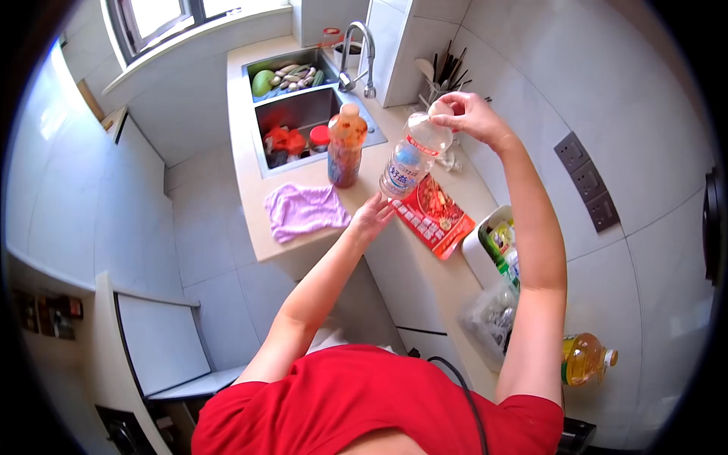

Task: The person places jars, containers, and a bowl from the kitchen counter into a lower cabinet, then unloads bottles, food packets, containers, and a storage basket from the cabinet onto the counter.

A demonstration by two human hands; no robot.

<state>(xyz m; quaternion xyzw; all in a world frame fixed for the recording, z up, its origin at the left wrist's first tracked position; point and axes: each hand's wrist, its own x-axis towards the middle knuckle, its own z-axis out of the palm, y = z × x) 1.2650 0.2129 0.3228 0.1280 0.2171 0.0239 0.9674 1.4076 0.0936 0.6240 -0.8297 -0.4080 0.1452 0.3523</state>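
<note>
A clear plastic bottle with a red and blue label is held tilted over the counter. My right hand closes round its top, fingers pinched at the cap end. Beneath the bottle's base is my left hand, palm up, its fingers touching or supporting the bottom. Left of it a second bottle, with reddish-brown contents, stands upright beside the sink. A red food packet lies behind and right of my left hand, partly hidden by the clear bottle. The purple cloth is spread near the counter's edge.
Two sink basins hold vegetables, red plastic and a red-lidded jar. A faucet rises behind. Along the wall are a utensil holder, a white bin, a clear container and an oil bottle.
</note>
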